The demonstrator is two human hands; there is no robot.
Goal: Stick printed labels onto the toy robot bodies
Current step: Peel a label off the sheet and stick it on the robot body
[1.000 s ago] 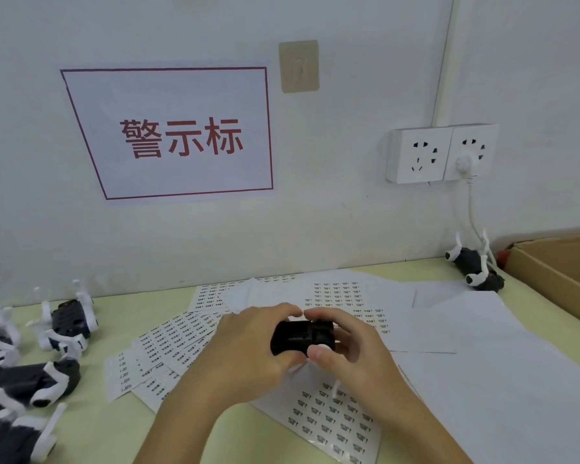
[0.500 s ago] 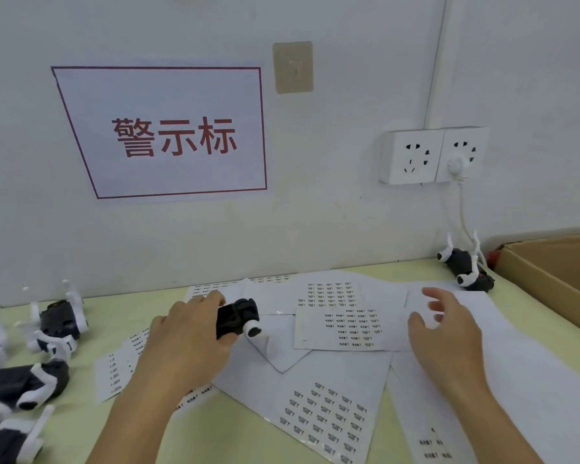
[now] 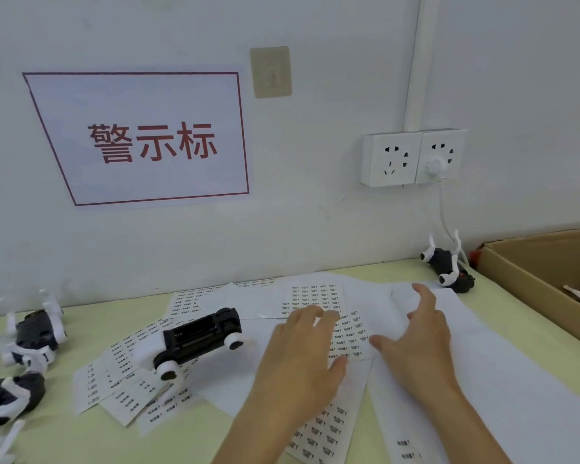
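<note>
Now we judge we are between bodies: both our left hand point(image 3: 300, 354) and right hand point(image 3: 416, 333) rest spread and flat on the label sheets point(image 3: 318, 296), gripping nothing. Next comes peeling a label. A toy robot body point(image 3: 200, 336) lies on the bench point(image 3: 81, 440), just left of our left hand.

We find bright, even, soft light with faint shadows. Toy robots point(image 3: 24, 356) far left of the left hand point(image 3: 302, 360) are motion-blurred. Wide-angle distortion bends the frame edges.
</note>
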